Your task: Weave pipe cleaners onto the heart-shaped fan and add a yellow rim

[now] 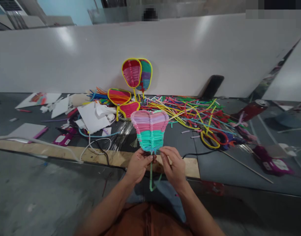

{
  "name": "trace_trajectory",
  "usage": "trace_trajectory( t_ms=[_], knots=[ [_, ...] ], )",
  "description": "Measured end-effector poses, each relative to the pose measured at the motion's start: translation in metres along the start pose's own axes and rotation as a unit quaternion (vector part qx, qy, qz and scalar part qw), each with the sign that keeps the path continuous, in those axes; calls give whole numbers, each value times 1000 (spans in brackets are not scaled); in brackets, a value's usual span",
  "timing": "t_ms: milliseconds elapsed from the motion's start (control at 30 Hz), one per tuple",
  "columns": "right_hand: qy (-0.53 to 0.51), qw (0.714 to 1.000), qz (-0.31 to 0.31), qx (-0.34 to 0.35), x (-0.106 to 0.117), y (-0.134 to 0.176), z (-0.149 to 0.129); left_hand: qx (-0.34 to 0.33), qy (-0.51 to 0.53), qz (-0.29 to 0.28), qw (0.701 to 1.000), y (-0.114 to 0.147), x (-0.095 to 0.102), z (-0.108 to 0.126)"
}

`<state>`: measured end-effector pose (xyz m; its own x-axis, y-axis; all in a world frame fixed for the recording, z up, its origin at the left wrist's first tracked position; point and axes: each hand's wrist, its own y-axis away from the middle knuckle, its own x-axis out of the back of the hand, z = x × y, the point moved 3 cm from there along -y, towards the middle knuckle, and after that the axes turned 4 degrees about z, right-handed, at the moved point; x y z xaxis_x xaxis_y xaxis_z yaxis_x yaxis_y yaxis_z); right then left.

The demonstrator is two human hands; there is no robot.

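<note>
Pink-teal fan (pixel 150 131), green stem (pixel 151 177) bent below

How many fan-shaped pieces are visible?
5: a pink-and-teal one in the hands, two overlapping ones before the white panel, two lower ones. More may be hidden.

The dark bench (pixel 182 139) is partly edged with a wooden strip (pixel 54 149); on top, coloured pipe cleaners (pixel 181 109) are heaped, white papers (pixel 92 118) are scattered, and a red can (pixel 252 110) is placed.

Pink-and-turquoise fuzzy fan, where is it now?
In the head view, the pink-and-turquoise fuzzy fan is near the middle, its narrow base between the left hand and right hand, lower right of a yellow-rimmed red fan.
</note>
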<state>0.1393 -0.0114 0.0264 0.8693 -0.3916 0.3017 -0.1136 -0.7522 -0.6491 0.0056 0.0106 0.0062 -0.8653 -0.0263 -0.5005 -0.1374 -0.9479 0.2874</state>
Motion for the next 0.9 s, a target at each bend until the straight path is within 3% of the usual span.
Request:
trace_trajectory(
  t_ms=[267, 400, 767, 900],
  knots=[
    [85, 994, -36, 60, -6, -13, -7, -30, -57, -12, 998, 3, -4, -3],
    [111, 990, -65, 54, -11, -14, -7, -28, -57, -12, 998, 6, -6, -2],
    [111, 987, -79, 82, -14, -11, -1, 7, -2, 22, 1000, 7, -3, -5],
    [63, 992, -83, 77, -12, -8, -1, 25, 27, 36, 999, 5, -1, -2]
  ],
)
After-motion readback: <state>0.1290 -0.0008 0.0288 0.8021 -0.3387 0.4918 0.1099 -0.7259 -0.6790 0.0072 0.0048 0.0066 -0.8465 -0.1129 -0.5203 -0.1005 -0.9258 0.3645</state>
